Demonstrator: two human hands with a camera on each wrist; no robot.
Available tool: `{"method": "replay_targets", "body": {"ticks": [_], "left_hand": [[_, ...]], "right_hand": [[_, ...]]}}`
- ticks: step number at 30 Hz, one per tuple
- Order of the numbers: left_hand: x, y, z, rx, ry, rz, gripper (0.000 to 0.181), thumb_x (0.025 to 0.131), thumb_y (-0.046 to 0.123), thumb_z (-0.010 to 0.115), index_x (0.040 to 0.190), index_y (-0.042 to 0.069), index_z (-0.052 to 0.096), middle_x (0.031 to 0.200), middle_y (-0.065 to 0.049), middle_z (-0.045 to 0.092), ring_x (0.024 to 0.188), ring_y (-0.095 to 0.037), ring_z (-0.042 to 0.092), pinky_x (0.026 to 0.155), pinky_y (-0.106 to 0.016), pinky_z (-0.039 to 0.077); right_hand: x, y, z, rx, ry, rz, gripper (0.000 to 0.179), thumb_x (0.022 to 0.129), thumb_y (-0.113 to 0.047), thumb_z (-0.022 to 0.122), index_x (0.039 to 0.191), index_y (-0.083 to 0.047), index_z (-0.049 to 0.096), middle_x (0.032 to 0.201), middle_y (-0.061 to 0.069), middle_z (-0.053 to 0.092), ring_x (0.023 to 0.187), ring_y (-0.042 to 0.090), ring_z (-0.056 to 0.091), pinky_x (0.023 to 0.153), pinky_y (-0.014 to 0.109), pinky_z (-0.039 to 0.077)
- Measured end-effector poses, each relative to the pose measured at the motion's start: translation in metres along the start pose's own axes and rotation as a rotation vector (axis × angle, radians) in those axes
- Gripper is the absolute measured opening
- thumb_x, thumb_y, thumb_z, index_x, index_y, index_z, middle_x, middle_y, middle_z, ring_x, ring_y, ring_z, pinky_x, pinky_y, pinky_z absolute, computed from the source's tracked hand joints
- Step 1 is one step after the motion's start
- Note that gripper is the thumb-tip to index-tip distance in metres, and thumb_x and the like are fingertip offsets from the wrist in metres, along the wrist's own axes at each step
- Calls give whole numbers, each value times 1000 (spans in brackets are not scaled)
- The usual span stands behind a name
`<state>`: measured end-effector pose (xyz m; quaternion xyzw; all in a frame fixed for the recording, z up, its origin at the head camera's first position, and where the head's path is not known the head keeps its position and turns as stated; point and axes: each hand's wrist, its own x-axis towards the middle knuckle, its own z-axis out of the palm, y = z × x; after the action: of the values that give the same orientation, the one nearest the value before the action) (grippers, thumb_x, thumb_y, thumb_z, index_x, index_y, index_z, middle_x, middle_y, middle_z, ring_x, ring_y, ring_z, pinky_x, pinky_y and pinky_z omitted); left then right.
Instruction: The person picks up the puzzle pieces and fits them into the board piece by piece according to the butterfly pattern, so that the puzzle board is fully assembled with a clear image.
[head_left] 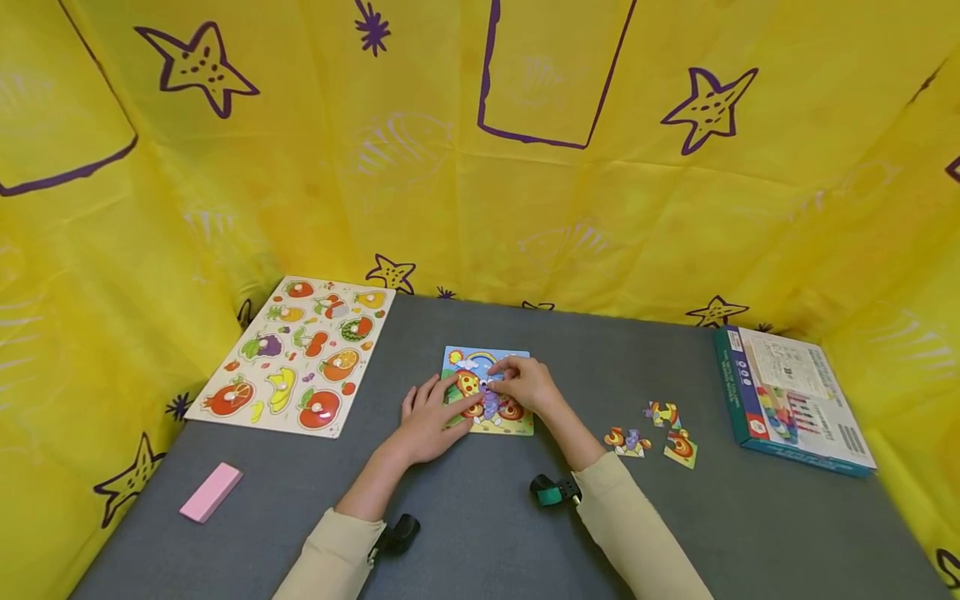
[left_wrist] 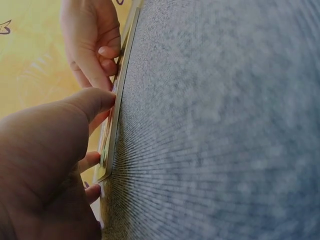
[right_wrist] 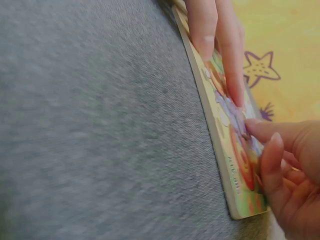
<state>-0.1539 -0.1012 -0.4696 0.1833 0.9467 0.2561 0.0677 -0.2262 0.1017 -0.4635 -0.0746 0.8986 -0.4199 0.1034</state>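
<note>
- Head view: your left hand [head_left: 431, 421] rests with fingers extended on the puzzle board [head_left: 521, 426] at frame centre; your right hand [head_left: 528, 386] brings thumb and forefinger to its middle, though I cannot tell whether they pinch a piece. Loose pieces [head_left: 681, 450] lie right of centre on your grey counter [head_left: 480, 517], with yellow cloth [head_left: 525, 192] behind.
- Left wrist view: the board's edge, left of centre, looks thin and stiff, likely light; steady it by the rim.
- Right wrist view: the board lies at right; pieces probably handle best by their edges.
</note>
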Motion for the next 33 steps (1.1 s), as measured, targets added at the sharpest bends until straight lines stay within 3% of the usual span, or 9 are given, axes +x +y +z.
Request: {"method": "replay_targets", "body": {"ticks": [3, 6, 11, 15, 19, 22, 25, 29, 33], "left_hand": [[0, 0, -1, -1, -1, -3, 43, 100, 32, 53, 143, 29, 52, 157, -13, 24, 144, -42, 11, 109, -67, 6], [0, 0, -1, -5, -8, -5, 44, 100, 33, 53, 144, 29, 51, 158, -12, 23, 145, -42, 10, 109, -66, 5], [-1, 0, 1, -20, -11, 1, 45, 100, 33, 54, 145, 30, 50, 158, -12, 22, 145, -41, 8, 109, -65, 4], [-3, -1, 2, -23, -5, -2, 45, 100, 33, 54, 145, 29, 50, 158, -12, 22, 145, -41, 8, 109, -66, 4], [-5, -2, 1, -36, -5, -19, 45, 100, 34, 54, 145, 30, 50, 159, -12, 21, 146, -40, 6, 110, -65, 2], [-5, -2, 1, -45, -5, -27, 45, 100, 35, 54, 145, 31, 50, 159, -11, 21, 146, -39, 6, 110, -64, 1], [-5, -3, 1, -54, -1, -27, 45, 100, 35, 54, 145, 31, 50, 159, -11, 21, 146, -39, 5, 110, -64, 0], [-4, -4, 2, -50, -4, -19, 46, 100, 35, 54, 145, 31, 49, 159, -11, 20, 146, -40, 5, 110, -64, 0], [-1, -2, 1, -26, 4, 6, 46, 100, 35, 54, 145, 29, 49, 159, -13, 21, 145, -42, 8, 109, -66, 2]], "right_hand": [[-4, 1, -2, 7, 40, -25, 21, 83, -25, 79, 100, -13, 74, 71, -1, 59, 54, 11, 48, 49, 24, 38], [-15, 6, -8, 97, 126, -10, 21, 83, -24, 79, 98, -12, 74, 72, -1, 60, 54, 11, 49, 49, 24, 39], [-44, 30, -40, 174, 249, 20, 19, 89, -27, 73, 99, -11, 74, 77, 2, 62, 51, 14, 50, 48, 26, 43], [-68, 61, -75, 0, 306, -20, 21, 91, -27, 70, 104, -11, 73, 91, 6, 67, 67, 17, 57, 62, 29, 46], [-94, 93, -109, -173, 379, -22, 29, 92, -24, 69, 113, -3, 69, 108, 19, 64, 89, 30, 59, 79, 44, 46], [-110, 110, -131, -240, 378, 47, 43, 92, -27, 68, 120, 5, 62, 118, 30, 57, 106, 43, 52, 92, 57, 40], [-120, 121, -144, -271, 319, 142, 59, 91, -34, 69, 124, 13, 55, 124, 37, 50, 117, 52, 42, 98, 63, 33], [-123, 129, -149, -274, 254, 213, 69, 90, -39, 69, 126, 17, 50, 128, 40, 45, 119, 54, 40, 100, 64, 33], [-121, 131, -150, -250, 265, 215, 64, 90, -35, 70, 125, 16, 51, 124, 38, 48, 111, 51, 46, 94, 61, 38]]}}
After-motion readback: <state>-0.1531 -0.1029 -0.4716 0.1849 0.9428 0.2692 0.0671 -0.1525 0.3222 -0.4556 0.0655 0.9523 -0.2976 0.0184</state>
